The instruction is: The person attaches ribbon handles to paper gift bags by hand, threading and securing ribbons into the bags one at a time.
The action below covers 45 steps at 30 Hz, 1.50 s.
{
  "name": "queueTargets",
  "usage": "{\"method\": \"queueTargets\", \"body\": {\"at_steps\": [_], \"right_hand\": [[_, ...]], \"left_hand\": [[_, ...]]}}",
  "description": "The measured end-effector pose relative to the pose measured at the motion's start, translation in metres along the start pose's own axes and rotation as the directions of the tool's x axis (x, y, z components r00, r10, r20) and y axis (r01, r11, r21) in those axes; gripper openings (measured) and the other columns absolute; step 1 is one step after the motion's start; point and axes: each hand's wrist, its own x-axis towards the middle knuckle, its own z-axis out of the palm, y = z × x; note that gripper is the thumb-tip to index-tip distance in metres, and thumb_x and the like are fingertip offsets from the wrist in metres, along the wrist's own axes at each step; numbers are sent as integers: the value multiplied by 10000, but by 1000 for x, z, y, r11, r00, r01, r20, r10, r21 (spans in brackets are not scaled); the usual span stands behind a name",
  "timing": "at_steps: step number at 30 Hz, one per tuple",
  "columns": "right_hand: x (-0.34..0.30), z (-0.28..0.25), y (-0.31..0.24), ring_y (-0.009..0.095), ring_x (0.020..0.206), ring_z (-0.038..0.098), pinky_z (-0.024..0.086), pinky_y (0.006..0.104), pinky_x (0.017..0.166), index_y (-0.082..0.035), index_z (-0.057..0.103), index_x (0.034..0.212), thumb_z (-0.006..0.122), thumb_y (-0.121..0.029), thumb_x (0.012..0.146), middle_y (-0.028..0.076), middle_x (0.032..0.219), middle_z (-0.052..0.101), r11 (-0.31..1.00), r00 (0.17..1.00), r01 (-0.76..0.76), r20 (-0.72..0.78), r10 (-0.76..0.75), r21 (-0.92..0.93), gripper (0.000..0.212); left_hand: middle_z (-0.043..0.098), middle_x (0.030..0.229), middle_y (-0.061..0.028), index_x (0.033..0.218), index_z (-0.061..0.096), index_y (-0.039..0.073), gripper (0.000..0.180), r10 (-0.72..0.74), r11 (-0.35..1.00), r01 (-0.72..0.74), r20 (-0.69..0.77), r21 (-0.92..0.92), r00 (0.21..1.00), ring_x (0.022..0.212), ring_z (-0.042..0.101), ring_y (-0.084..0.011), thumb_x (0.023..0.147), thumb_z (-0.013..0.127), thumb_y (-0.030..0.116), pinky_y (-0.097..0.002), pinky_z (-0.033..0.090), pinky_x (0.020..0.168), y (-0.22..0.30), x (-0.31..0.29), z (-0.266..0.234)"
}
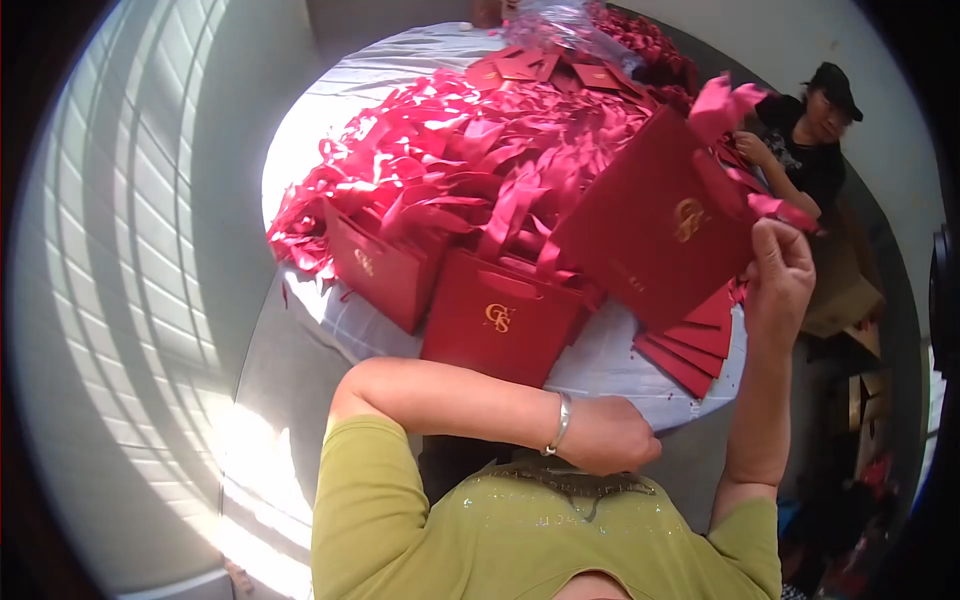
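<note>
My right hand [782,268] is raised at the right, thumb and fingers pinched on a pink ribbon of a large red gift bag [640,215]. The bag hangs tilted over the table, its gold emblem facing me. Across my chest lies my left forearm with a silver bracelet [560,425]. My left hand [612,436] is curled closed near the table's front edge; its fingertips and anything in them are hidden. Two more red gift bags, one in the front middle [490,318] and one to its left [370,265], stand with pink ribbons on top.
A heap of pink ribbons [430,150] covers much of the cloth-covered round table [335,325]. Flat red bags [685,352] are fanned at the right front. Clear plastic [570,30] lies at the back. Another person [815,140] in a black cap sits at the right, near cardboard boxes [845,285].
</note>
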Motion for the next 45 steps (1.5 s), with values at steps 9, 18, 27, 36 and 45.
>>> {"method": "queueTargets", "body": {"at_steps": [9,18,27,36,45], "right_hand": [[-38,76,1,33,567,547,432,171,505,-41,687,970,759,-68,908,-8,789,662,979,989,-51,143,22,199,98],[-63,200,-16,111,601,646,501,251,525,-25,677,901,811,-17,808,51,736,667,792,743,598,286,-605,120,164],[-117,266,9,285,628,643,529,381,572,-43,580,866,781,-147,824,106,747,623,820,717,568,533,-450,-72,230],[-104,143,-5,196,581,624,492,317,501,-43,638,826,803,-49,801,80,724,629,851,764,520,487,-424,-74,168],[-104,-13,54,235,632,637,505,361,548,-66,645,820,791,-50,764,70,750,612,741,939,339,164,-301,-580,157]], "left_hand": [[605,719,-104,810,568,35,116,106,964,-93,-40,248,994,684,645,-294,840,579,147,-414,510,655,28,-44,2],[716,888,-131,930,685,28,101,-228,890,455,-849,17,477,757,698,-292,843,708,75,-384,563,685,56,-144,-1],[581,1333,-265,1360,514,-59,497,-378,236,908,-893,-347,-243,1230,545,-437,898,625,87,-476,413,1073,18,-255,25],[623,1271,-263,1362,536,-50,506,-381,282,919,-911,-276,-157,1161,587,-436,871,627,30,-481,445,1032,-3,-263,31],[681,1214,-234,1200,610,-86,290,-84,646,763,-994,0,71,1107,671,-358,933,508,-133,-425,515,997,20,-177,-1]]}}
